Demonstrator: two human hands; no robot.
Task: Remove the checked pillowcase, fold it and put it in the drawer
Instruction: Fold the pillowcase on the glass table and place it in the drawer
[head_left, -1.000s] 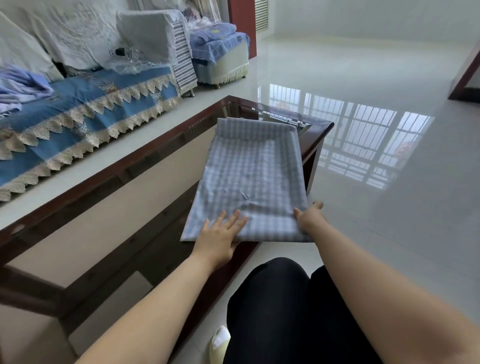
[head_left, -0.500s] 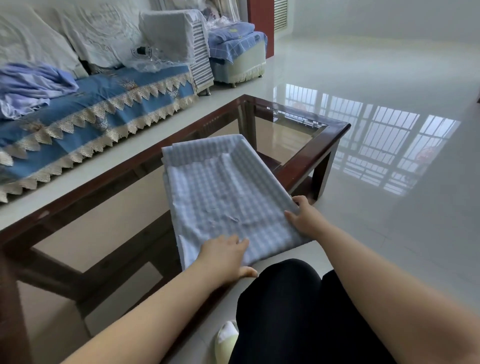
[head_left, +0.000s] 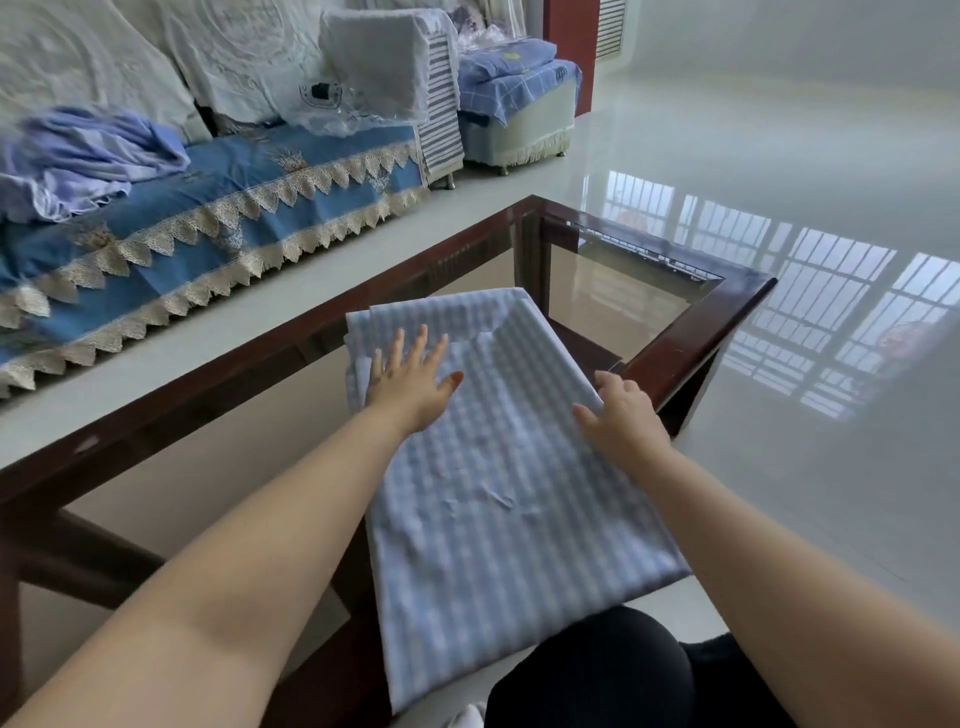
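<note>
- Head view, single frame, looking forward and down over both forearms.
- Checked pillowcase (head_left: 498, 467): pale blue-and-white check, lying as a long flat rectangle on the glass-topped table (head_left: 691, 332). Far end sits near the table's far right corner; near end overhangs the table's near edge, toward the person's dark-clothed knee (head_left: 597, 670).
- Far end of the pillowcase shows a turned-over band of cloth, with layered edges visible at the far left corner.
- Small crease in the cloth around the middle; rest of the surface looks smooth.
- Left hand (head_left: 410, 379): fingers straight and spread, palm down, resting flat on the far left part of the pillowcase. Nothing is held in it.
- Right hand (head_left: 621, 415): at the right edge of the pillowcase, fingers bent over that edge. Fingertips are hidden by the cloth and the hand's own back, so whether it pinches the edge or only rests against it cannot be told.
- Table: dark red-brown wooden frame around a clear glass top; lower wooden rails show through the glass.
- Sofa (head_left: 208, 208) beyond the table on the left, covered with a blue cloth with a cream lace border.
- Crumpled lilac-blue bedding (head_left: 88, 156) lies on the sofa seat at far left; white lace-covered cushions (head_left: 234, 57) stand along the sofa back.
- Footstool (head_left: 519, 104) with a blue checked cover and white fringe stands past the sofa's end.
- Floor (head_left: 779, 156): glossy pale tile, mirroring a barred window at right.
</note>
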